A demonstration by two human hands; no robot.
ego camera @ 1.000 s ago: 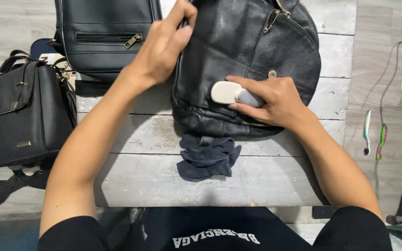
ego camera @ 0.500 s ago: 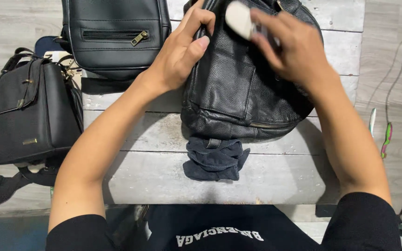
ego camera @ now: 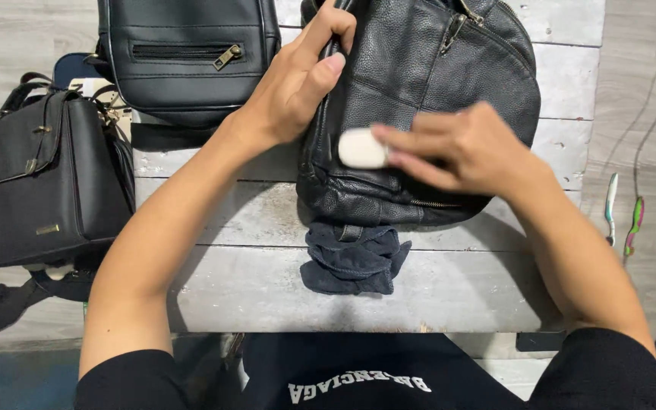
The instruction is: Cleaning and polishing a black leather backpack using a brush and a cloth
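Two hands work on one black leather bag (ego camera: 434, 99) that lies on the grey wooden counter (ego camera: 252, 288): the left hand (ego camera: 298, 83) clamps the bag's left edge, thumb on the front and fingers curled over the seam near the top, while the right hand (ego camera: 465, 152) presses a small white eraser-like block (ego camera: 362, 148) against the lower front panel. The right grip is closed on that block, pinching it between fingertips and thumb, with its rounded end sticking out to the left of the fingers and touching the leather just above the lower zip. The left grip is closed on the bag itself and holds nothing else. To do this rubbing well, I judge the left hand should keep the leather taut and flat so the panel does not wrinkle under the block, and the strokes should be short, light and even, running with the grain and staying off the zip teeth and seams. The bag sits at the far middle of the counter, its bottom edge touching a crumpled dark cloth (ego camera: 354, 258) that lies nearer the person. A second black bag (ego camera: 184, 53) with a zip pocket lies just left of it, and a third black handbag (ego camera: 39, 175) rests off the counter's left edge, well apart from both hands
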